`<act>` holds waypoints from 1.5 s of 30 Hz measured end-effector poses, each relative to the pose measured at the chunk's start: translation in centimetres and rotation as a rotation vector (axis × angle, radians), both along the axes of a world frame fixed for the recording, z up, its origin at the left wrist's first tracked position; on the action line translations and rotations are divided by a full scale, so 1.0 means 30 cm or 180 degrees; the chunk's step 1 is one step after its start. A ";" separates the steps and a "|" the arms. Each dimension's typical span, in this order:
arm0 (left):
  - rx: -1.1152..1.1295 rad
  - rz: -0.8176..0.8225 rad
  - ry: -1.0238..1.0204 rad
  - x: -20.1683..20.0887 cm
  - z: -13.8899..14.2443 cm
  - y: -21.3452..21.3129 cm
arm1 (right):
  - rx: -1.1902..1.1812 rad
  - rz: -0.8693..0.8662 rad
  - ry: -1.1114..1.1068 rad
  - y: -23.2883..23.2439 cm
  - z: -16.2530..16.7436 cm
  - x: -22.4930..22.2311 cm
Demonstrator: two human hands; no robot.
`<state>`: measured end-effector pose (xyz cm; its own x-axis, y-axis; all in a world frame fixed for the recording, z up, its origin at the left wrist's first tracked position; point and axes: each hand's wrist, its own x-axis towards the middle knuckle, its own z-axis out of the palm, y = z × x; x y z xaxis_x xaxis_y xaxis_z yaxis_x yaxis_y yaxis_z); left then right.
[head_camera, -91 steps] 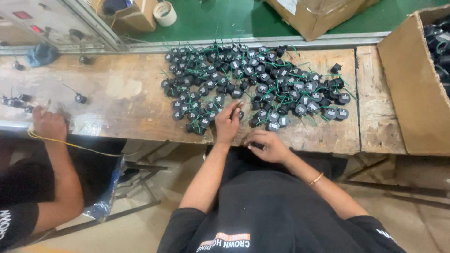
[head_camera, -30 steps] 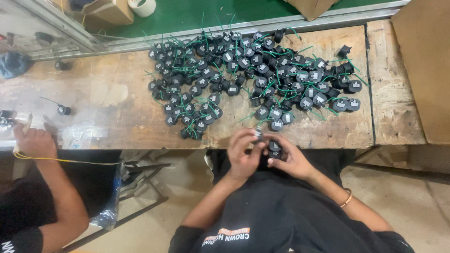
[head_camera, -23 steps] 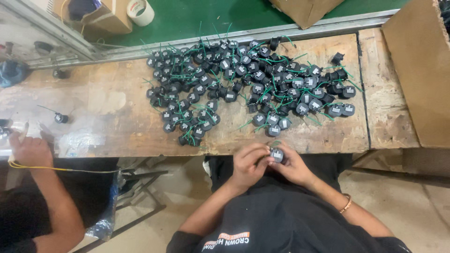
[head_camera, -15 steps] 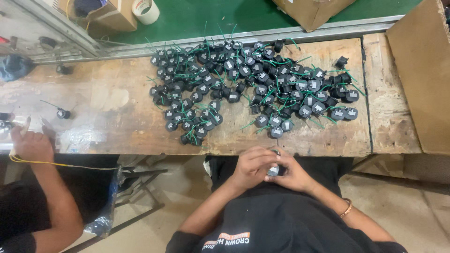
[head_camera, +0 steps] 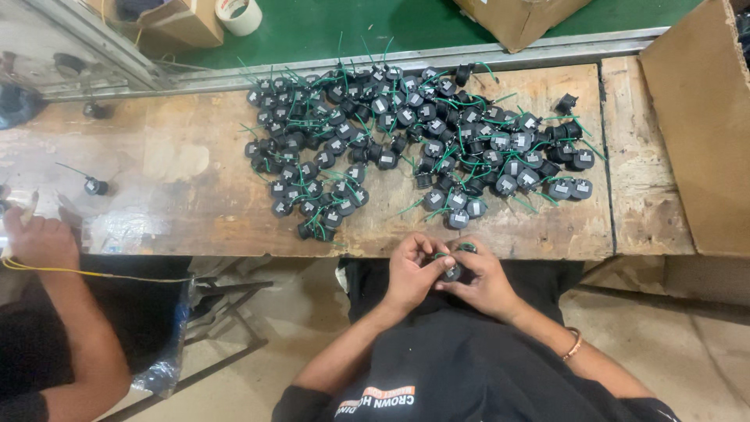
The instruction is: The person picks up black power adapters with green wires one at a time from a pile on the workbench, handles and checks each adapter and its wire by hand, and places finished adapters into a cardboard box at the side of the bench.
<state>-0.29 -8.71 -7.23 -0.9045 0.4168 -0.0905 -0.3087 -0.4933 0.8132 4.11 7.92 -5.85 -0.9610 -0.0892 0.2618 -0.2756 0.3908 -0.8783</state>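
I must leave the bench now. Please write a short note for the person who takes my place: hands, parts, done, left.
Left hand and right hand: together below the bench edge, both gripping one small black part with a green wire.
Pile of black parts: spread over the wooden bench.
Cardboard box: at the right.
Done: cannot tell.
Left: the pile, apparently.
Another person's hand works at far left.

The small black part at lower centre is mostly hidden between the left hand and right hand. The cardboard box is cut off at the right edge.
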 end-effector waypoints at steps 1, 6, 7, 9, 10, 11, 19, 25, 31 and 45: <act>-0.0204 -0.0024 0.0321 -0.006 -0.005 -0.006 | -0.0016 0.0041 0.0004 0.002 0.000 -0.001; -0.1662 0.1106 0.2180 -0.096 0.054 -0.086 | -0.0619 -0.0020 -0.0092 0.019 -0.003 -0.003; -0.1728 0.1355 0.2020 -0.126 0.072 -0.097 | -0.0734 -0.0060 -0.0214 0.021 -0.004 -0.003; -0.2181 0.1528 0.1730 -0.188 0.097 -0.095 | -0.0977 0.0159 -0.0366 0.021 -0.006 -0.002; -0.2570 0.1444 0.1594 -0.218 0.103 -0.091 | -0.1101 0.0268 -0.0439 0.020 -0.006 -0.001; -0.2957 0.1361 0.1451 -0.236 0.102 -0.088 | -0.0969 0.0406 -0.0379 0.017 -0.006 0.001; -0.0650 0.0891 0.0578 -0.313 0.015 -0.070 | -0.1191 0.0570 -0.0211 0.026 0.012 0.014; 0.0618 -0.0192 0.1000 -0.203 0.052 -0.144 | -0.1979 0.0225 -0.0814 0.030 0.024 0.008; -0.1301 0.0253 0.2830 -0.138 0.112 -0.045 | -0.1425 0.0367 -0.1343 0.017 -0.050 0.007; -0.1147 -0.0134 0.2695 -0.099 0.110 -0.094 | -0.1282 0.0367 -0.0870 0.066 -0.075 0.029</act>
